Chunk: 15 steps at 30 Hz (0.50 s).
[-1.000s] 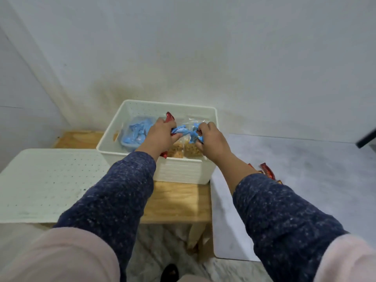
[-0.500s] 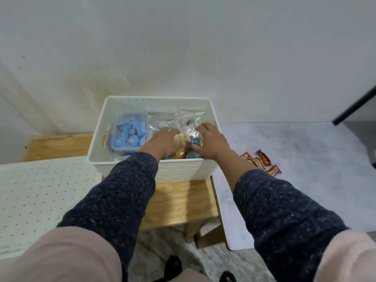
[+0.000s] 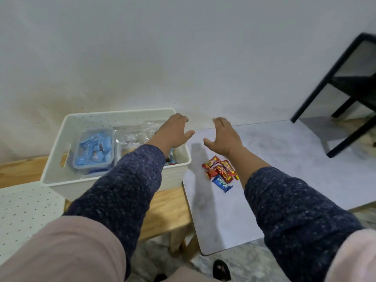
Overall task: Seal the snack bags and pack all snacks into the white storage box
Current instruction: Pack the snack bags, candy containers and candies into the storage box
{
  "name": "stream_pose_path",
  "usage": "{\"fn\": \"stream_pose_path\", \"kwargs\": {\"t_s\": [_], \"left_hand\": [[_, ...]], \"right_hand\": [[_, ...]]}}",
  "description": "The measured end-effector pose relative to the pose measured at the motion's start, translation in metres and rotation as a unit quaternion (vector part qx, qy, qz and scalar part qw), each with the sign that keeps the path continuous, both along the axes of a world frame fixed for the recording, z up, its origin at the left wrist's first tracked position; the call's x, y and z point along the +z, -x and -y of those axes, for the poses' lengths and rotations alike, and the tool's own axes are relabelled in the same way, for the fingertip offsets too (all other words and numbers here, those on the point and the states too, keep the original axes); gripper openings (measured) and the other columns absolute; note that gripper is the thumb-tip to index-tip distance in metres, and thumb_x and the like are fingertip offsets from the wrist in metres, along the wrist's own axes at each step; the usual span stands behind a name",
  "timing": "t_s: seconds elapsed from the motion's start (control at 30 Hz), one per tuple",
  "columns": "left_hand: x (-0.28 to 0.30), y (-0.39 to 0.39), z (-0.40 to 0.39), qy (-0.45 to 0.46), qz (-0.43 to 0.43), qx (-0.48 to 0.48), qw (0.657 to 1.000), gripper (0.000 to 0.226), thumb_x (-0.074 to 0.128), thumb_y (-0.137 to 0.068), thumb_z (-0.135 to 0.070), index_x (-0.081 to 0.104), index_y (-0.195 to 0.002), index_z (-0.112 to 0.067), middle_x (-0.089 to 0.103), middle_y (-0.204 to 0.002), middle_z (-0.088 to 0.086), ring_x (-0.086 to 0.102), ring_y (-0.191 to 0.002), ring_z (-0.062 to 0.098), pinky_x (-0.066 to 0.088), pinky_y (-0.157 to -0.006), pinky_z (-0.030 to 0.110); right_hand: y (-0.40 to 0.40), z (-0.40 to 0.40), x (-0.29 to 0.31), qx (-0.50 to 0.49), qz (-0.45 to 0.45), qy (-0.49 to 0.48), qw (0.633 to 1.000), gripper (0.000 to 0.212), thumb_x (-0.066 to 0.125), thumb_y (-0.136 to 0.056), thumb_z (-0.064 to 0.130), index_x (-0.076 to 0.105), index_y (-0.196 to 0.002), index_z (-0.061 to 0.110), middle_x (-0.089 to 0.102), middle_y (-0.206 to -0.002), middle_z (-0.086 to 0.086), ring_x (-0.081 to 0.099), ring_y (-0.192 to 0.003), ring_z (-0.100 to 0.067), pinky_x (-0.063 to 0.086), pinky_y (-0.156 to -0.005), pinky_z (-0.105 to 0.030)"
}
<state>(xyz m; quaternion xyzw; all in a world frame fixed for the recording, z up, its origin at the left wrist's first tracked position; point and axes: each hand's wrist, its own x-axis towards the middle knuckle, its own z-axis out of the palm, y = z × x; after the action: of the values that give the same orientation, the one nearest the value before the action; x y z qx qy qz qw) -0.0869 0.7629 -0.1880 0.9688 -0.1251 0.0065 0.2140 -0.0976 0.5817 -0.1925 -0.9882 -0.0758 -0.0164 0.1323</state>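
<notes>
Grey tabletop [image 3: 284, 159] lies bare beyond both empty, spread hands [image 3: 173, 131] past the white box [image 3: 179, 171] rim.

Left sleeve [image 3: 130, 186] hiding box's [image 3: 67, 127] near corner, black stand [image 3: 345, 82] (blurred) cut off right
</notes>
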Motion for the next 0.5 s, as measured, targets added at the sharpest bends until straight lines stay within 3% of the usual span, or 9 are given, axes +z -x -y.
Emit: {"fn": "stream_pose_path", "kwargs": {"t_s": [0.23,0.37,0.5], "left_hand": [[-0.034,0.003,0.076,0.042,0.008,-0.036,0.998,0.062,0.058,-0.089,-0.043,0.040,-0.138,-0.010,0.041,-0.140,0.006,0.037,-0.132,0.020,0.031,-0.106,0.029],[-0.078,0.014,0.116,0.024,-0.055,-0.013,0.998,0.090,0.067,-0.077,-0.055,0.026,-0.147,-0.014,0.026,-0.152,0.006,0.023,-0.142,0.020,0.023,-0.114,0.033],[-0.131,0.023,0.145,-0.039,-0.123,0.064,0.990,0.119,0.068,-0.063,-0.070,0.008,-0.151,-0.017,0.006,-0.159,0.006,0.000,-0.148,0.024,0.013,-0.117,0.051]], "right_hand": [[-0.010,0.080,-0.042,0.035,-0.042,0.026,0.998,0.078,0.055,-0.087,0.043,0.024,-0.147,0.006,0.024,-0.155,-0.011,0.021,-0.144,-0.024,0.022,-0.117,-0.038],[-0.019,0.120,-0.080,0.085,-0.073,0.044,0.993,0.084,0.061,-0.080,0.048,0.025,-0.148,0.015,0.025,-0.154,-0.008,0.021,-0.144,-0.024,0.025,-0.115,-0.044],[-0.030,0.149,-0.116,0.133,-0.115,0.041,0.984,0.091,0.068,-0.074,0.051,0.020,-0.148,0.030,0.014,-0.157,-0.006,0.011,-0.146,-0.025,0.019,-0.116,-0.051]]}}
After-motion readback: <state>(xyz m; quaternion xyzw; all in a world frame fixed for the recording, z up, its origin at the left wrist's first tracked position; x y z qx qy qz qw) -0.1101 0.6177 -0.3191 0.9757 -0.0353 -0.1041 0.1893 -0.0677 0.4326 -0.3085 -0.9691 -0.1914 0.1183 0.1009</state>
